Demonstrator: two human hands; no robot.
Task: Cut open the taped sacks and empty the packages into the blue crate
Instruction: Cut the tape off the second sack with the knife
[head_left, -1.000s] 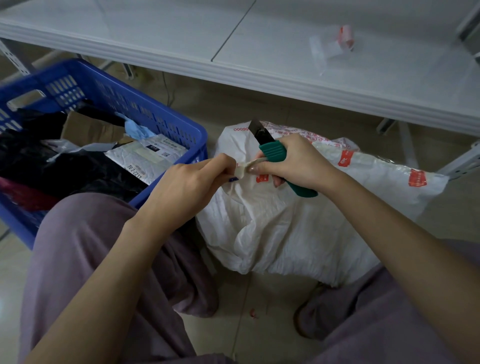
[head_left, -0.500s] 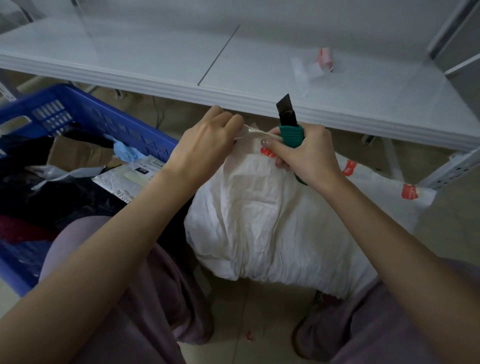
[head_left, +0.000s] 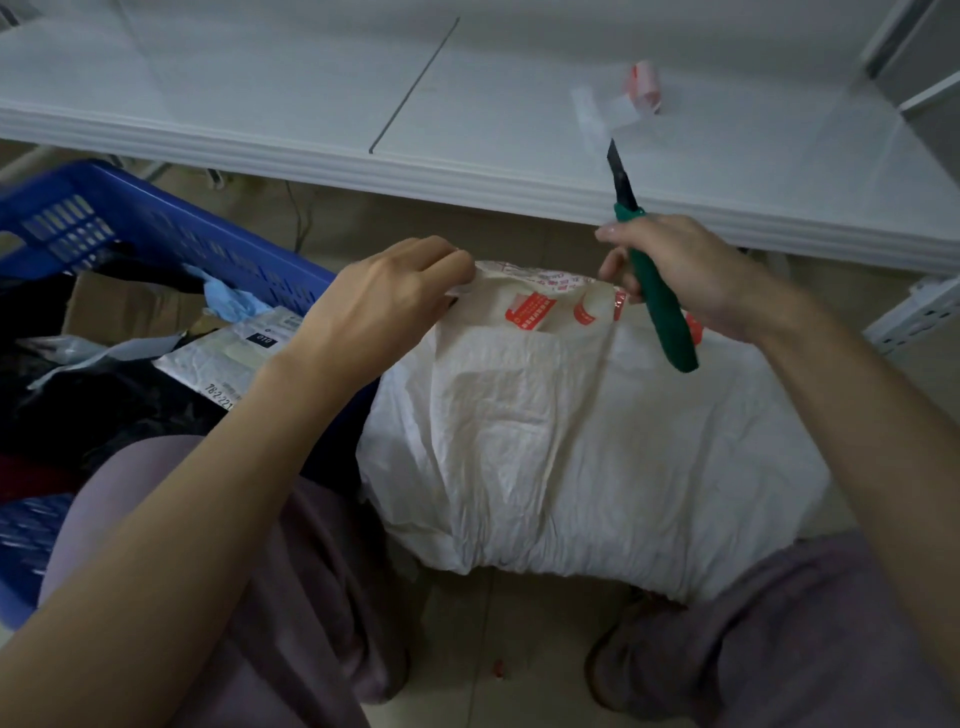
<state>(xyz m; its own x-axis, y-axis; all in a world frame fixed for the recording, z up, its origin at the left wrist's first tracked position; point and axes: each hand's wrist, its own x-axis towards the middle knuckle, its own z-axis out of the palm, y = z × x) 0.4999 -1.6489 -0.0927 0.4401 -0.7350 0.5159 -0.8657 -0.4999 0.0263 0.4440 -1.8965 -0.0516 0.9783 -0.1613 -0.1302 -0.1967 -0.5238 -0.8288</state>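
Since half a second ago, the right hand (head_left: 691, 275) is drawn away from the left hand (head_left: 384, 306) toward 3 o'clock, so that a stretch of the taped sack mouth is now exposed between them. A green-handled utility knife with a black blade (head_left: 662, 306) is gripped in the right hand's curled fingers. Its blade is pointed near 12 o'clock and is seen against the white tabletop (head_left: 311, 78). The handle's lower end is held over the sack's upper right part; whether it touches cannot be told.

The top edge of the white crumpled woven-plastic sack (head_left: 571, 441) is pinched at its 10 o'clock corner by the left hand's curled fingers. The sack is stood on the pale tiled floor (head_left: 467, 649) between the person's knees, and bands of red-printed tape (head_left: 530, 312) are stuck across its top.

The blue perforated plastic crate (head_left: 171, 228) is placed just beside the sack at 9 o'clock. It is loaded with a white padded mailer (head_left: 228, 358), a brown cardboard box (head_left: 130, 306) and black plastic bags (head_left: 78, 405).

At 1 o'clock on the table a pink-and-white tape roll (head_left: 647, 85) is laid.
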